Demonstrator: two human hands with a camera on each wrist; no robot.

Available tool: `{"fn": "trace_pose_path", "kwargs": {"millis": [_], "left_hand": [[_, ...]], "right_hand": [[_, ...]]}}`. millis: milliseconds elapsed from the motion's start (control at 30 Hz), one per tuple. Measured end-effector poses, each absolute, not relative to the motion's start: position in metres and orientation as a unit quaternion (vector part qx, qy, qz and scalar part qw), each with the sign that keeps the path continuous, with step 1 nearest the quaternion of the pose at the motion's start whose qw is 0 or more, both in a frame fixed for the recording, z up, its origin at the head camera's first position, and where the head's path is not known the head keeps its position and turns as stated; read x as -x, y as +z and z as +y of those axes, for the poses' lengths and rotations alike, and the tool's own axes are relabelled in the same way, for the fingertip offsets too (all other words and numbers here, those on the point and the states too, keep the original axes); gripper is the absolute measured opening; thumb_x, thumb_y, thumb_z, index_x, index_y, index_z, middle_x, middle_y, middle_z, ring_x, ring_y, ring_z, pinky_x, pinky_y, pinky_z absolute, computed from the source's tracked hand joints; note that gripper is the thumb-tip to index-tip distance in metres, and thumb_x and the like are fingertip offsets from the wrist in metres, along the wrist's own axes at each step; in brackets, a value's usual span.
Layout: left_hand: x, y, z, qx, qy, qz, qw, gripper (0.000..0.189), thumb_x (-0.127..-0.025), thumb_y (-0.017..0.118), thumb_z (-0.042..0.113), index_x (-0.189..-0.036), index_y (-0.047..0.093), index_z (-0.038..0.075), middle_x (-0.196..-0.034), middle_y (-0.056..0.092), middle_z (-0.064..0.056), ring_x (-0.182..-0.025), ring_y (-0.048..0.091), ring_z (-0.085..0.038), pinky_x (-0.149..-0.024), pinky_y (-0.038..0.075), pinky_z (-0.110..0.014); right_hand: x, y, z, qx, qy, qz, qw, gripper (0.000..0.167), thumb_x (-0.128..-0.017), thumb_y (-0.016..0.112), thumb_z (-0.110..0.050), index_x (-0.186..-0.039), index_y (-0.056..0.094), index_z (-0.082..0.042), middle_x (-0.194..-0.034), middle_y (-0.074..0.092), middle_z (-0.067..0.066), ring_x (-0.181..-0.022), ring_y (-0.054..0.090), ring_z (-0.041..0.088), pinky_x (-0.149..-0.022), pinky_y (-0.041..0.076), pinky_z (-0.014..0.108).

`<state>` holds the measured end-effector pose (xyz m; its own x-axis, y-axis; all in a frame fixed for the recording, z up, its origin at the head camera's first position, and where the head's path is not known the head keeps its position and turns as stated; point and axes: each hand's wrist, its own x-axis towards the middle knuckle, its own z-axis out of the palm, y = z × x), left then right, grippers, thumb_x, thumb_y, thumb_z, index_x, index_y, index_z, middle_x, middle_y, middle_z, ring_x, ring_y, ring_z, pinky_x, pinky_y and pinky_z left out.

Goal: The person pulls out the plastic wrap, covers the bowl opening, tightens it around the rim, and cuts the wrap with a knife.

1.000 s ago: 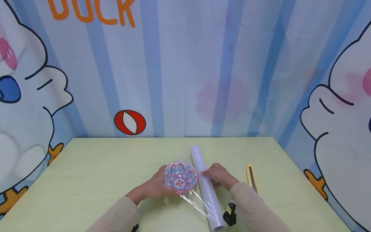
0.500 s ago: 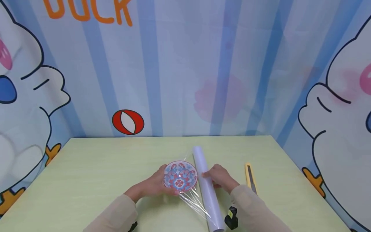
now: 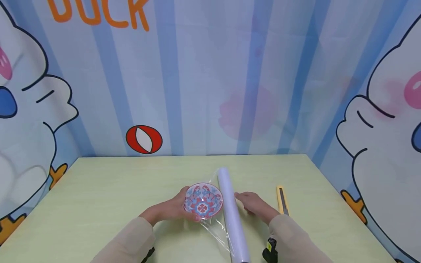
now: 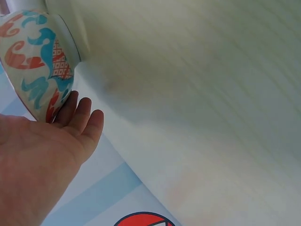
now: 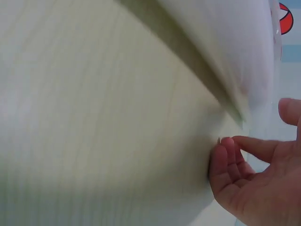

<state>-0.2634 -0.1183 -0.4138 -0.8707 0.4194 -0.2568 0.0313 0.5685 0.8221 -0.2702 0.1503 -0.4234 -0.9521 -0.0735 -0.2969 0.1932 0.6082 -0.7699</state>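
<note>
Nearest you: black wrist unit (image 3: 270, 251) by your R cuff (image 3: 289, 230), yellow label on it, too small to read. Your L hand (image 3: 175, 210) grips the bowl (image 3: 203, 200), thumb at the near rim, fingers beneath; bowl's held tilted, red-and-blue pattern facing you, mid-table, just L of the pale roll (image 3: 232, 219). Clear film (image 3: 213, 232) runs btwn the two, creased on the near side. And your R hand (image 3: 254, 204): fingers loosely bent, thumb spread apart, tips right beside the roll's R side; can't tell if they touch. R of that, yellow cutter (image 3: 283, 200) lies flat. Tabletop (image 3: 115, 182) stretches wide L of your L hand; to R, the cutter sits btwn your hand & the side edge. Roll's far end stops short of the back edge. Beyond, striped backdrop (image 3: 204, 73): orange lettering (image 3: 95, 14) reads "DUCK", tops cut off, w/ a red-and-white ball print (image 3: 144, 139) lower down.
</note>
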Motion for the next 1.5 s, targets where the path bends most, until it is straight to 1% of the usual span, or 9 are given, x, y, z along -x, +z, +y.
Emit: {"fn": "trace_pose_path", "kwargs": {"millis": [233,467,633,733,1000,1267,1333,1433,1500], "left_hand": [[0.262,-0.414,-0.119,-0.146,0.446,0.857,0.213,0.102,-0.071,0.079,0.030,-0.143,0.011,0.007,-0.136,0.032,-0.010,-0.123,0.034,-0.026,-0.105,0.032,-0.052],[0.261,-0.414,-0.120,-0.149,0.439,0.862,0.205,0.104,-0.070,0.079,0.034,-0.144,0.010,0.006,-0.138,0.031,-0.012,-0.124,0.034,-0.028,-0.105,0.031,-0.053],[0.260,-0.416,-0.126,-0.143,0.440,0.864,0.197,0.106,-0.069,0.079,0.035,-0.144,0.010,0.007,-0.139,0.031,-0.012,-0.126,0.033,-0.028,-0.107,0.029,-0.052],[0.259,-0.416,-0.128,-0.141,0.443,0.864,0.193,0.107,-0.069,0.080,0.035,-0.144,0.009,0.007,-0.141,0.030,-0.013,-0.129,0.031,-0.029,-0.108,0.028,-0.053],[0.256,-0.416,-0.129,-0.136,0.442,0.866,0.191,0.108,-0.069,0.079,0.037,-0.145,0.009,0.007,-0.142,0.029,-0.012,-0.128,0.033,-0.028,-0.106,0.030,-0.053],[0.253,-0.416,-0.136,-0.128,0.437,0.869,0.195,0.108,-0.069,0.079,0.037,-0.145,0.009,0.007,-0.142,0.029,-0.012,-0.127,0.033,-0.028,-0.105,0.031,-0.054],[0.252,-0.416,-0.139,-0.127,0.436,0.869,0.197,0.108,-0.069,0.079,0.037,-0.145,0.009,0.007,-0.142,0.029,-0.013,-0.127,0.033,-0.029,-0.105,0.031,-0.055],[0.252,-0.416,-0.142,-0.130,0.442,0.865,0.198,0.108,-0.070,0.079,0.035,-0.145,0.008,0.006,-0.142,0.029,-0.014,-0.127,0.033,-0.029,-0.106,0.030,-0.054],[0.252,-0.416,-0.144,-0.130,0.444,0.864,0.198,0.108,-0.069,0.079,0.035,-0.145,0.008,0.005,-0.141,0.029,-0.014,-0.127,0.033,-0.029,-0.106,0.030,-0.054]], "right_hand": [[0.269,-0.418,0.141,0.007,-0.446,0.877,0.179,0.029,-0.092,0.049,-0.029,-0.098,0.062,-0.003,-0.054,0.030,-0.001,-0.052,0.029,0.014,-0.057,0.030,0.025],[0.268,-0.420,0.134,-0.033,-0.527,0.833,0.165,0.025,-0.087,0.056,-0.016,-0.099,0.053,0.006,-0.093,0.050,0.008,-0.082,0.048,0.019,-0.069,0.048,0.028],[0.271,-0.417,0.139,-0.077,-0.545,0.822,0.146,0.013,-0.082,0.061,-0.012,-0.076,0.054,-0.003,-0.070,0.048,0.002,-0.064,0.045,0.014,-0.056,0.044,0.024],[0.272,-0.415,0.141,-0.096,-0.538,0.826,0.133,0.019,-0.079,0.065,-0.012,-0.065,0.052,-0.008,-0.055,0.044,-0.001,-0.051,0.041,0.011,-0.050,0.037,0.022],[0.272,-0.409,0.146,-0.103,-0.509,0.848,0.107,0.039,-0.074,0.068,-0.011,-0.053,0.036,-0.015,-0.049,0.032,-0.003,-0.044,0.030,0.011,-0.047,0.030,0.022],[0.266,-0.410,0.144,-0.082,-0.447,0.884,0.107,0.036,-0.077,0.070,-0.023,-0.062,0.041,-0.009,-0.057,0.032,-0.001,-0.049,0.030,0.011,-0.049,0.030,0.022],[0.264,-0.412,0.143,-0.078,-0.436,0.889,0.119,0.033,-0.080,0.066,-0.029,-0.076,0.052,0.000,-0.069,0.042,0.004,-0.056,0.036,0.014,-0.053,0.033,0.023],[0.260,-0.413,0.141,-0.075,-0.436,0.886,0.138,0.048,-0.084,0.061,-0.032,-0.108,0.054,0.009,-0.090,0.048,0.011,-0.067,0.042,0.016,-0.060,0.036,0.023],[0.261,-0.414,0.140,-0.071,-0.444,0.882,0.138,0.042,-0.084,0.060,-0.030,-0.103,0.057,0.008,-0.087,0.049,0.010,-0.066,0.042,0.016,-0.059,0.036,0.023]]}}
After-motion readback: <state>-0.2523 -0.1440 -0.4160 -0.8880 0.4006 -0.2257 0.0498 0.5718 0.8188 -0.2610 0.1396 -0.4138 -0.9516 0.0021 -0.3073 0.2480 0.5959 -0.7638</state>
